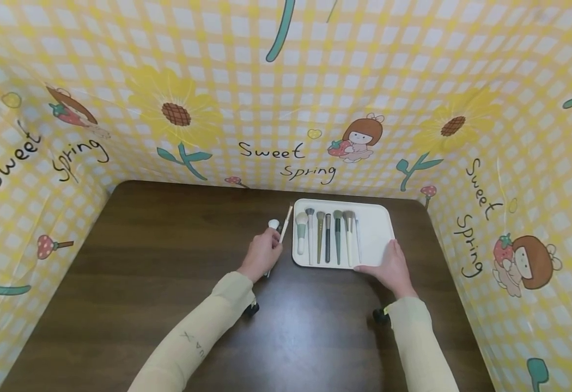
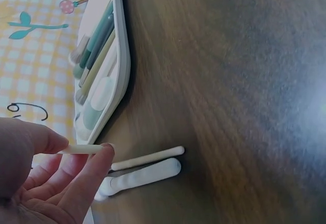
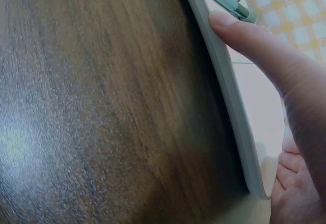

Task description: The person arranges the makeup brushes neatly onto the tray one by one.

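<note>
Near the middle of the frame, the left hand (image 1: 261, 253) has its grip pinching a thin pale makeup brush (image 1: 286, 224) between thumb and finger. That brush leans with its brown tip up, just to the left of the white tray (image 1: 377, 228). The right hand (image 1: 395, 269) has its grip around the tray's lower right corner, with the thumb on the near edge and the fingers at the right side. Seven makeup brushes lie in a row in the tray, bristles toward the top of the frame. From left to right, the first is a green and white brush (image 1: 301, 234), and then come a pale one, an olive one, a dark one, a dark green one, a cream one with brown hairs and a thin white one. In the left wrist view, a thin cream handle (image 2: 153, 158) and a fat white handle (image 2: 148, 176) lie side by side on the brown counter (image 1: 119, 272), below the middle. A yellow checked cloth (image 1: 261, 98) with sunflowers and "Sweet Spring" words fills the top and both sides.
</note>
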The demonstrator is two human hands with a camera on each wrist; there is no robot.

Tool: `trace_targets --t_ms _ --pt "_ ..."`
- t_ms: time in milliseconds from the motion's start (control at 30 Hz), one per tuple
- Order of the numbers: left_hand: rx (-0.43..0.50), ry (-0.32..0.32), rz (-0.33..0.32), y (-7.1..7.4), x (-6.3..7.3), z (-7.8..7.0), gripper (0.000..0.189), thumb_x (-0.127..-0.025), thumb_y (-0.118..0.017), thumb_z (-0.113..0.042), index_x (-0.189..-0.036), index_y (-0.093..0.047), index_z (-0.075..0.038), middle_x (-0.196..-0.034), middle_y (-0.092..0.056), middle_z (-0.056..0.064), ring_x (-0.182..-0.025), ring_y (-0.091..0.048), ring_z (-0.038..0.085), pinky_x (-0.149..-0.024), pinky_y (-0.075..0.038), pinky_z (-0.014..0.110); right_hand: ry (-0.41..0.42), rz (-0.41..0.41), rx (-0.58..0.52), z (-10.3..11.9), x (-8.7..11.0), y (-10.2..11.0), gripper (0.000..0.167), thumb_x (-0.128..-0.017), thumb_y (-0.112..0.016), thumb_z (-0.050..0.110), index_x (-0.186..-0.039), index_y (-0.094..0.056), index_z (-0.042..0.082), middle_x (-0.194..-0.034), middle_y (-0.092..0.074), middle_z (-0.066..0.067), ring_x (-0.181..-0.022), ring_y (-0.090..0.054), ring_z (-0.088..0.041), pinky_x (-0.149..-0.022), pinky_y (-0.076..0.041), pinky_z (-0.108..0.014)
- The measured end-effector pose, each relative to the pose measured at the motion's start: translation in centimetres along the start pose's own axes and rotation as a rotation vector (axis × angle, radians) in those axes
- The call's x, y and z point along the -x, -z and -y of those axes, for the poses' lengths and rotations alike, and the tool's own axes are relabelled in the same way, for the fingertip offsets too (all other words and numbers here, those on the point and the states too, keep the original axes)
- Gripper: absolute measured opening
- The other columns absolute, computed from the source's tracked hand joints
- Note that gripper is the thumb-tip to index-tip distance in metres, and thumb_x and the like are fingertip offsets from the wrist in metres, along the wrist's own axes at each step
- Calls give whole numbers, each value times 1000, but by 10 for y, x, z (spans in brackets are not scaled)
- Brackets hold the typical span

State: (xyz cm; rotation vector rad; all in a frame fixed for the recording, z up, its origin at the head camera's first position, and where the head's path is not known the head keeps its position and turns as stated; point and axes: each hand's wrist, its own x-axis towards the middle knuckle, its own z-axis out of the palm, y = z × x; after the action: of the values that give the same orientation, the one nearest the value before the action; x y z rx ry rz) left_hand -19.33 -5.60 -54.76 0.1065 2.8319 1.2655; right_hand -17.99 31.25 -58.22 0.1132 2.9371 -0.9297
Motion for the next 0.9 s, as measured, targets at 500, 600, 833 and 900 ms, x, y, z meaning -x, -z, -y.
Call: trace_targets --t_ms 500,600,833,900 --pt "59 -61 -34 -17 3 -17 11 -94 -68 -8 -104 -64 -5 -90 -73 8 -82 -69 23 -75 -54 42 -11 15 1 1 0 2 149 -62 -90 64 -156 -4 -13 -162 -6 -36 -148 -14 -50 -116 -21 -58" --pt "84 -77 -42 -20 5 -21 11 -94 -68 -8 -104 -64 -5 -89 -73 8 -81 -69 22 -76 -54 41 -22 33 3 3 -1 4 146 -66 -87 67 -157 -4 -12 -162 -4 -35 -149 -10 -50 -117 -18 -58" --pt "99 -105 -43 -27 9 -23 12 -94 -70 -9 -104 -62 -7 -89 -72 7 -79 -67 19 -75 -54 38 -38 -52 -108 29 0 11 119 -82 -73 68 -159 -18 -4 -166 -13 -25 -152 -10 -41 -118 -16 -58" --pt "99 -124 -58 -29 10 -24 12 -94 -70 -8 -103 -62 -7 -89 -73 7 -79 -68 19 -74 -54 37 -15 -83 -142 40 0 12 109 -86 -70 65 -159 -24 -2 -165 -18 -22 -151 -15 -40 -117 -19 -57"
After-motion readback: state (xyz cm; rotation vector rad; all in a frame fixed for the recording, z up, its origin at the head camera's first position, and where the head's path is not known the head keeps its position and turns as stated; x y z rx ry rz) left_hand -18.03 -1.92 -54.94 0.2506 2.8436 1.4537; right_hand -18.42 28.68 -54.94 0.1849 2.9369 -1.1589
